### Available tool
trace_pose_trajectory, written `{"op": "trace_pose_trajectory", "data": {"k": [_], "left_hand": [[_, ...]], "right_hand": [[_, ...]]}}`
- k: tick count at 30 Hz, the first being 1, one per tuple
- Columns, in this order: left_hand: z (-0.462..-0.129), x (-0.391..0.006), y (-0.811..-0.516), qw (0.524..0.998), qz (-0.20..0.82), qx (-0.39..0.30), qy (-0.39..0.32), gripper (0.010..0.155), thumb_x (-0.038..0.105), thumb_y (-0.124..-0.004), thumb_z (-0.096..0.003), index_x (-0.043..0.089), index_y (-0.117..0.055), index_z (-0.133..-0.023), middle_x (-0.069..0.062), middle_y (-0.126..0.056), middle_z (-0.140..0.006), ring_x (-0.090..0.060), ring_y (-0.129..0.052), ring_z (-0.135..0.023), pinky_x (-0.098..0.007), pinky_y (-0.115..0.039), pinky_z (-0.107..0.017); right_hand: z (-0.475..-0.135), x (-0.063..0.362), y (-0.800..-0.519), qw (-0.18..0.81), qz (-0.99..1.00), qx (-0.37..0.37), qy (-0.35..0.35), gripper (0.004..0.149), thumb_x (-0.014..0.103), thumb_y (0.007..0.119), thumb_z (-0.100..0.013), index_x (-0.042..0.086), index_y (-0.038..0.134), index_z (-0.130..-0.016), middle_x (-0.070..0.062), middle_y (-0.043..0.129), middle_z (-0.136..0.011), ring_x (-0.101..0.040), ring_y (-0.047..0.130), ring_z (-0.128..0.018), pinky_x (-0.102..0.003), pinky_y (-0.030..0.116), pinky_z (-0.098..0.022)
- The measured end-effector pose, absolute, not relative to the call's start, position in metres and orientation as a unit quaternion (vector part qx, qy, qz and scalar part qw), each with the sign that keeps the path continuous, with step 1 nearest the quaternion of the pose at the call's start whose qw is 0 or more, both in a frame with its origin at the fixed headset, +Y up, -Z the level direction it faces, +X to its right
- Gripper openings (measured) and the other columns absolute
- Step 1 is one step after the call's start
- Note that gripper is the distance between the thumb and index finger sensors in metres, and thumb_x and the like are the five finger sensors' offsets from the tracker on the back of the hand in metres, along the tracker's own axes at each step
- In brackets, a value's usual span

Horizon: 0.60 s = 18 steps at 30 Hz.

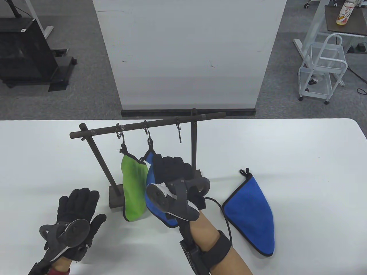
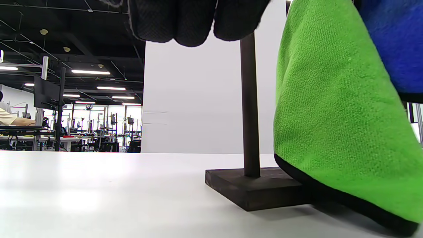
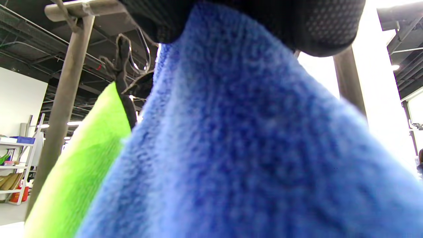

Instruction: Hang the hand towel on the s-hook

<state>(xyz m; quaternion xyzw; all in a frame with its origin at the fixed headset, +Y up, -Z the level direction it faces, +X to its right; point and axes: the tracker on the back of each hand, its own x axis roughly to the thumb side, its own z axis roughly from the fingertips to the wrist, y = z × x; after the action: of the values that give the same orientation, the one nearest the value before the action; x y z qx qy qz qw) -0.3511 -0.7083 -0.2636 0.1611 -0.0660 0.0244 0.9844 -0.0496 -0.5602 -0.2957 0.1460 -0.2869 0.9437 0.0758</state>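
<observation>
Table view shows the left hand (image 1: 75,213) resting flat on the white table (image 1: 301,160) at near left, fingers spread and released, gripping nothing. To its right, the right hand (image 1: 172,172) grasps the upper part of a blue hand towel (image 1: 157,213), whose cloth hangs below the fingers (image 3: 324,29). Its loop sits on the middle s-hook (image 1: 148,137) of the dark rack (image 1: 94,151). Left of it hangs a green towel (image 1: 133,186). A 2nd blue towel (image 1: 252,212) lies flat at right. Farther back stands a white panel (image 1: 186,54).
</observation>
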Motion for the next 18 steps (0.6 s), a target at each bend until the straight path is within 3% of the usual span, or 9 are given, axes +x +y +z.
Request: {"op": "trace_pose_trajectory", "data": {"k": [11, 18], "left_hand": [[-0.263, -0.351, -0.708, 0.984, 0.022, 0.168, -0.062, 0.081, 0.067, -0.049, -0.0352, 0.030, -0.049, -0.107, -0.005, -0.048, -0.116, -0.035, -0.051, -0.109, -0.058, -0.036, -0.080], [-0.264, -0.349, -0.711, 0.984, 0.012, 0.164, -0.065, 0.081, 0.067, -0.049, -0.0353, 0.030, -0.049, -0.107, -0.004, -0.047, -0.116, -0.035, -0.051, -0.109, -0.058, -0.036, -0.080]], "right_hand": [[-0.297, -0.043, -0.578, 0.064, 0.954, 0.142, -0.255, 0.046, 0.033, 0.077, -0.044, 0.018, 0.070, -0.087, -0.009, 0.088, -0.072, -0.032, 0.091, -0.063, -0.045, 0.082, -0.046], [-0.292, -0.008, -0.585, 0.049, 0.961, 0.115, -0.246, 0.049, 0.038, 0.076, -0.044, 0.018, 0.070, -0.089, -0.010, 0.088, -0.075, -0.034, 0.090, -0.067, -0.046, 0.081, -0.048]]}}
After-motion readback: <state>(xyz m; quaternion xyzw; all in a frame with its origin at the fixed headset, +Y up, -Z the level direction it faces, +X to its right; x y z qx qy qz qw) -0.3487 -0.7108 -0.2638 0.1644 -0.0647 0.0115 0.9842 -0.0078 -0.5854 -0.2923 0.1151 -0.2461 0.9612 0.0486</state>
